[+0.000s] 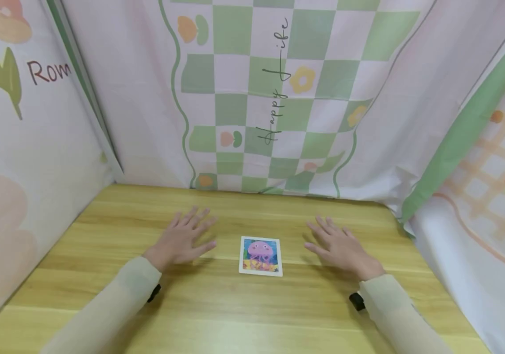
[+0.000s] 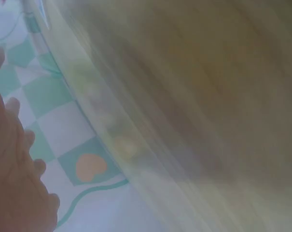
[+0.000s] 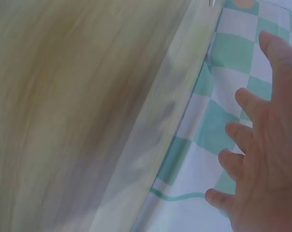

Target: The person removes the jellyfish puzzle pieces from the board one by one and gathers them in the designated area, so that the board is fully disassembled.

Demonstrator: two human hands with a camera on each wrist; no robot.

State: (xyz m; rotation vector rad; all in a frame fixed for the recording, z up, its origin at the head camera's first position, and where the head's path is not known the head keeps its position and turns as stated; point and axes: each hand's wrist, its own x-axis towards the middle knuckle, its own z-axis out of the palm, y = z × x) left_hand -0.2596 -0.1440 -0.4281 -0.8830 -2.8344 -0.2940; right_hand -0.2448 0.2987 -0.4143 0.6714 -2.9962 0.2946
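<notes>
A small square picture card [image 1: 260,256] with a white border lies flat on the wooden table, showing a pink jellyfish over a blue and yellow background. To its left is my left hand [image 1: 183,239], fingers spread and holding nothing. My right hand [image 1: 338,246] mirrors it on the card's right, also with fingers spread and nothing in them. Both hands are apart from the card. In the left wrist view the left hand [image 2: 20,169] fills the left edge; the right wrist view has the right hand [image 3: 266,145] along its right side.
The wooden table [image 1: 217,314] stretches under both arms. Behind it hangs a green-and-white checked curtain [image 1: 270,108] printed with flowers and writing. Patterned cloth walls [image 1: 35,147] close in the left side, and another cloth [image 1: 491,196] with a green edge hangs at the right.
</notes>
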